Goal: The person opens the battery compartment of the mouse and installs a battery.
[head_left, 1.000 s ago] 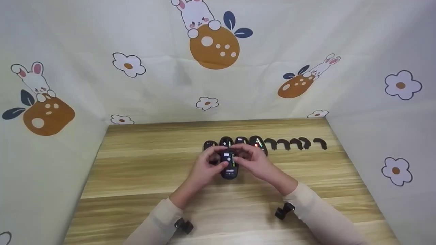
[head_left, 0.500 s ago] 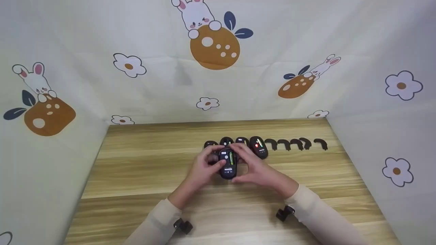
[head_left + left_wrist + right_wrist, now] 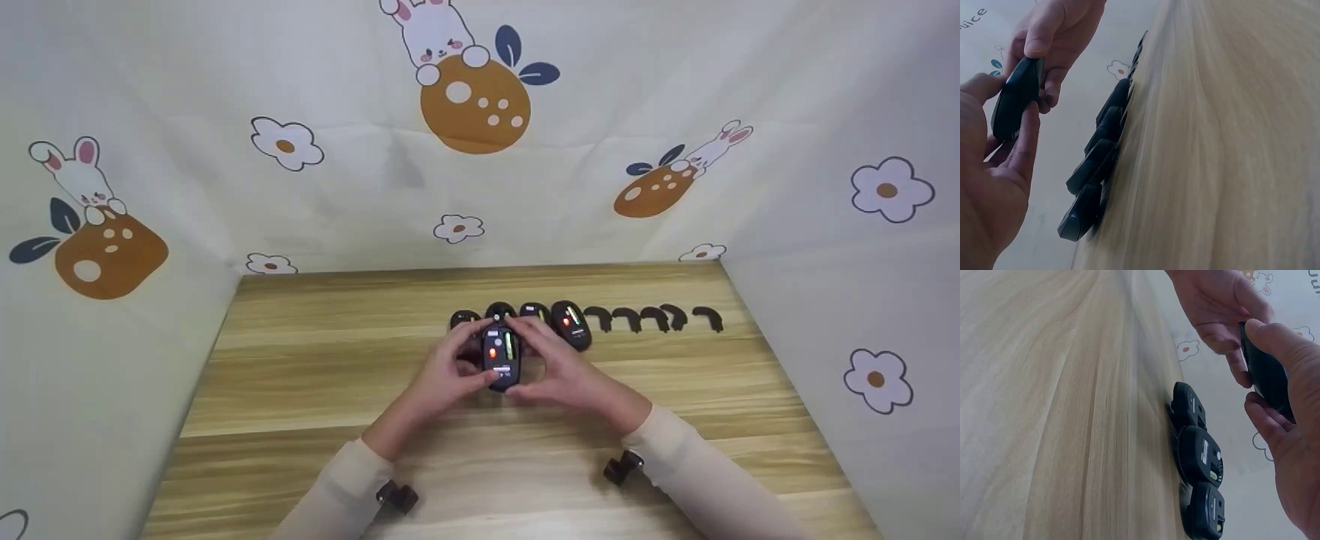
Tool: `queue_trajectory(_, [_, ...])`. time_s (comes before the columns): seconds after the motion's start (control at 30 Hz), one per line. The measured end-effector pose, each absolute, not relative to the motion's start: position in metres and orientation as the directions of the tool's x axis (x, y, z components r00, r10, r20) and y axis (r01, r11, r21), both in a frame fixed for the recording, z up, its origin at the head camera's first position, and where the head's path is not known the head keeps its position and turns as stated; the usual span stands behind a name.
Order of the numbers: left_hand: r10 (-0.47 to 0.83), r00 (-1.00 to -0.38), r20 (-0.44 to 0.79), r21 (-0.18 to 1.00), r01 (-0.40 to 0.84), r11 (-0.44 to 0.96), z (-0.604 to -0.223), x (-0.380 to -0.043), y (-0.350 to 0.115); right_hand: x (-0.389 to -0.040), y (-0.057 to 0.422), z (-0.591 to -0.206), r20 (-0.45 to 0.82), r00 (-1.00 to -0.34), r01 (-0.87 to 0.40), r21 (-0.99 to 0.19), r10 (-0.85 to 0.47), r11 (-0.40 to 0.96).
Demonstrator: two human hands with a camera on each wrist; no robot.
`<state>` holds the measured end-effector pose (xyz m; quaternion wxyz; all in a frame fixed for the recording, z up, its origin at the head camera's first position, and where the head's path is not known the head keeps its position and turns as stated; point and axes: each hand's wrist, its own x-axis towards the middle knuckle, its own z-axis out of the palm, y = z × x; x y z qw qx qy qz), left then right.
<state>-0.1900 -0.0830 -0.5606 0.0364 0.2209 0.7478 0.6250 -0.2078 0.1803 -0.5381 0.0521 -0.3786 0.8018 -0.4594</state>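
A black computer mouse (image 3: 511, 367) is held bottom up between both hands, raised off the table. Its battery slot is uncovered, with a green battery (image 3: 509, 346) inside, and a red light glows beside it. My left hand (image 3: 448, 373) grips the left side, thumb on the underside near the lower label. From the right, my right hand (image 3: 570, 373) holds it by its edges, thumb at the near end and fingers at the far end. In the left wrist view the mouse (image 3: 1015, 101) appears edge-on between the fingers; the right wrist view shows its dark shell (image 3: 1268, 377).
Behind the hands, several upturned mice stand in a row; the rightmost mouse (image 3: 572, 326) has a red light and a visible battery. Several curved black covers (image 3: 625, 319) lie right of it on the wooden table (image 3: 315, 352). A patterned cloth (image 3: 360, 195) encloses the back and sides.
The right thumb has left the battery slot for the mouse's near end. The left thumb has slid lower on the underside. A red light now shows on the held mouse.
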Motion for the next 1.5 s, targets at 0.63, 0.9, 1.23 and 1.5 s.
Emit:
queue_trajectory(0.63, [0.422,-0.872,0.249,0.797,0.431,0.422,-0.557,-0.196,-0.116,-0.225,0.154,-0.532,0.229,-0.712,-0.579,-0.727,-0.664,0.37])
queue_trajectory(0.9, [0.389,-0.889,0.241,0.775,0.418,0.475,-0.555,-0.2,-0.133,-0.237,0.135,-0.533,0.232,-0.692,-0.609,-0.696,-0.683,0.381])
queue_trajectory(1.23, [0.346,-0.916,0.205,0.756,0.373,0.539,-0.556,-0.203,-0.152,-0.247,0.113,-0.537,0.186,-0.693,-0.612,-0.663,-0.697,0.431])
queue_trajectory(1.5, [0.298,-0.943,0.152,0.781,0.299,0.548,-0.558,-0.207,-0.165,-0.257,0.097,-0.542,0.195,-0.679,-0.625,-0.66,-0.708,0.418])
